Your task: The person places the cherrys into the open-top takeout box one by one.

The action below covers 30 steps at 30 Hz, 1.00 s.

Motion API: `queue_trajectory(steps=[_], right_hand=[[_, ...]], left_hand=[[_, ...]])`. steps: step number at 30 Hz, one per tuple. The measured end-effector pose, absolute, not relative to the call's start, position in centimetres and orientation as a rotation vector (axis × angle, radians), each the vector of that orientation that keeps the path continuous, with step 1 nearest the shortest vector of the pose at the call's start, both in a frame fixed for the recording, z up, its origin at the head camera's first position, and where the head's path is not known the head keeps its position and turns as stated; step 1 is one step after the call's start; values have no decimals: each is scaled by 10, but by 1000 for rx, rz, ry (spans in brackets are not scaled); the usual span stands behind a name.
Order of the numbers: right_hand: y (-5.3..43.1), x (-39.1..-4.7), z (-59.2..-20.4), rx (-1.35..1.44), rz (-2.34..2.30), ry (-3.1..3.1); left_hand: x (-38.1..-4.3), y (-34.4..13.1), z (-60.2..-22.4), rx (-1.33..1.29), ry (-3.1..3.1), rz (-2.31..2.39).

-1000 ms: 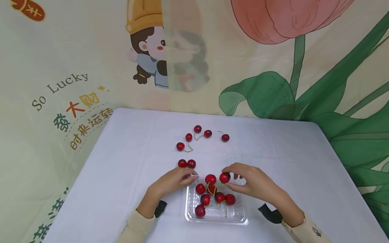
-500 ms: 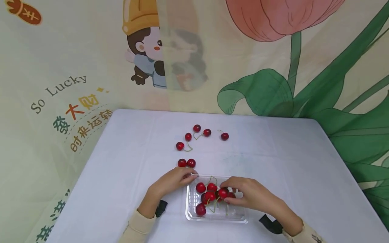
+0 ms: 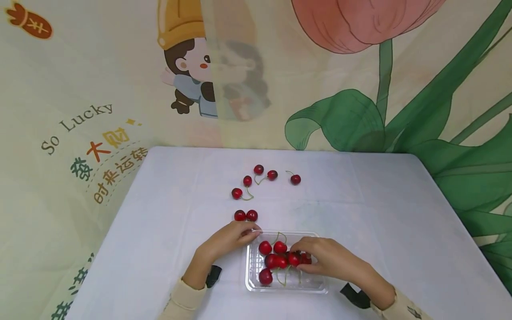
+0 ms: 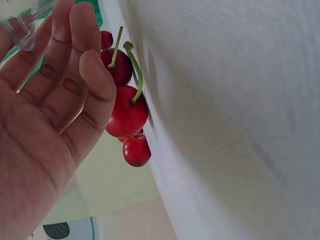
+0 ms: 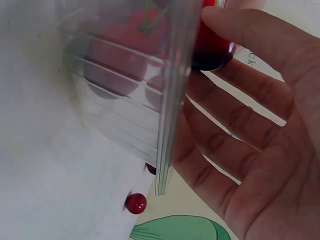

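A clear plastic box with several red cherries in it stands near the front of the table. My left hand holds the box's far left corner, its fingers by the plastic rim in the left wrist view. Inside the box, my right hand pinches a cherry between thumb and fingertips, among the other cherries. The right wrist view shows this dark red cherry above the rim. Two cherries lie right behind the left hand.
Several cherries with stems, such as one cherry at the left and another at the right, lie farther back on the white-covered table. A printed cloth hangs behind the table.
The right hand has brought its cherry down from the far rim into the box, among the others, and some of those have shifted. The left hand has stayed at the corner.
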State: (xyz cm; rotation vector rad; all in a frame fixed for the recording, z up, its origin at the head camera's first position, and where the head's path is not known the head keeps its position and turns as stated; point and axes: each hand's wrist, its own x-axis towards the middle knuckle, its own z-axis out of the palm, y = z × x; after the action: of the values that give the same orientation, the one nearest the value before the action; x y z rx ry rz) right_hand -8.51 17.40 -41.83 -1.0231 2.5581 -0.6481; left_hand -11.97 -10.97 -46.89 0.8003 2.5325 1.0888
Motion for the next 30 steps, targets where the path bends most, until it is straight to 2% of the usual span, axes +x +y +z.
queue_trajectory(steps=[20,30], right_hand=[[174,-87,-416,-1021,-692,2507],[177,-89,-404,-897,-648,2536]], left_hand=[[-118,-113,-467,813,2541,1088],[-119,-108,-467,793,2527,1107]])
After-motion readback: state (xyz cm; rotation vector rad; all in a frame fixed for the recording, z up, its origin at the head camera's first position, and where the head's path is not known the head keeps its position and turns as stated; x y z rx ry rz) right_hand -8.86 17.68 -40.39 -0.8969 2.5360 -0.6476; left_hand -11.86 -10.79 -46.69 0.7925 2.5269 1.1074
